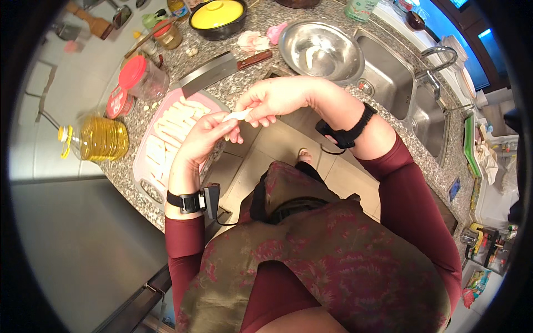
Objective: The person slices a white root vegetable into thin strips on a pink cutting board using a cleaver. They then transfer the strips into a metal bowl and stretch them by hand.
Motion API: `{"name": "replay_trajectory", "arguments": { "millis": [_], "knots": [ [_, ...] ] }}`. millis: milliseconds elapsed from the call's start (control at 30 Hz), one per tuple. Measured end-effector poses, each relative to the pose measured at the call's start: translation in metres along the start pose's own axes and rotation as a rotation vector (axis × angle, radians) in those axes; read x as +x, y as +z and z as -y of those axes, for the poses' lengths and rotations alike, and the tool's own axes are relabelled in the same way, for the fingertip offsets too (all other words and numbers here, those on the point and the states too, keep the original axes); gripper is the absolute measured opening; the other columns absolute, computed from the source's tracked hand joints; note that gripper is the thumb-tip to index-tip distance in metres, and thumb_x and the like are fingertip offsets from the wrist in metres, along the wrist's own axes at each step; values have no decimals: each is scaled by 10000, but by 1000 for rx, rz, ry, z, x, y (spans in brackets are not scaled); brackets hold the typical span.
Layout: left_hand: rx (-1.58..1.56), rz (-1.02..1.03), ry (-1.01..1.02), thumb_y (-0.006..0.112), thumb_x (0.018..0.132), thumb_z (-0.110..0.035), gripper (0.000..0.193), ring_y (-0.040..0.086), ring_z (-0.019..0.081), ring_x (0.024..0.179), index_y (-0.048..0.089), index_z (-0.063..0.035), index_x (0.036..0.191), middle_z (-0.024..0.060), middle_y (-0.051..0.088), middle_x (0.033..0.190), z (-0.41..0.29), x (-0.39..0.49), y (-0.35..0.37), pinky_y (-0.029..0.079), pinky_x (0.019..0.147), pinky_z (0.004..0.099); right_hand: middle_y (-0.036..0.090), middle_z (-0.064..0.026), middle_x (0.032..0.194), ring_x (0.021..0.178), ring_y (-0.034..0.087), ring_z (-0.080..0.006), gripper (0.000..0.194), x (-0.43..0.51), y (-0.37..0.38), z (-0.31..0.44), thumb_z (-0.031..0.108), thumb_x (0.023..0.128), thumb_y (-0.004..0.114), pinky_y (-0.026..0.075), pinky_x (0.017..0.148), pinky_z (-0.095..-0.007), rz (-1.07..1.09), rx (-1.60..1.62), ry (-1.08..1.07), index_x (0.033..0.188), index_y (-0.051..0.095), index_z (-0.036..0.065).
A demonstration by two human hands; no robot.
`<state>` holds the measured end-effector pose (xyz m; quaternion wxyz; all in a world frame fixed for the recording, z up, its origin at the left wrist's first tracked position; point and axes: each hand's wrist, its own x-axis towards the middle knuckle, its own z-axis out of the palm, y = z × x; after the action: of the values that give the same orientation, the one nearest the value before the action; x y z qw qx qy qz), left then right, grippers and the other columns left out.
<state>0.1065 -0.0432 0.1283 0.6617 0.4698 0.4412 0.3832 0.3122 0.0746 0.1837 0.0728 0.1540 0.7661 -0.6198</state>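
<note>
My left hand (210,131) and my right hand (272,102) meet above the counter's front edge. Between their fingertips is a small pale strip of food (238,115), pinched at both ends. To the left, rows of similar pale strips (168,127) cover a pink cutting board (165,104); my left wrist passes over its near side. Beyond the board lies a cleaver (213,74) with a wooden handle, its blade tip by the board's far end. A stainless steel bowl (291,52) sits past my right hand, with one pale curved piece (310,57) inside.
An oil bottle (104,139), a red-lidded jar (143,78) and a red tub (120,103) line the left side. Farther back are a yellow-lidded pot (217,21) and crumpled pink-white material (253,41). A double sink (385,79) with a faucet (439,54) is at right.
</note>
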Motion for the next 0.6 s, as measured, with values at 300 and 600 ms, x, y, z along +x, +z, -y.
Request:
{"name": "replay_trajectory", "arguments": {
  "millis": [300, 600],
  "knots": [
    [165, -36, 78, 632, 939, -221, 229, 458, 39, 579, 699, -11, 1002, -36, 588, 708, -62, 132, 34, 381, 576, 185, 719, -62, 938, 748, 671, -100, 276, -146, -138, -76, 206, 902, 675, 523, 637, -214, -487, 228, -62, 1121, 679, 38],
    [169, -216, -77, 574, 953, -80, 205, 588, 114, 689, 652, 26, 1111, 29, 644, 803, -74, 176, 20, 499, 742, 255, 709, -69, 968, 814, 688, -110, 256, -227, -230, -160, 147, 914, 658, 567, 718, -196, -670, 420, 18, 1142, 668, 33]
  ]
}}
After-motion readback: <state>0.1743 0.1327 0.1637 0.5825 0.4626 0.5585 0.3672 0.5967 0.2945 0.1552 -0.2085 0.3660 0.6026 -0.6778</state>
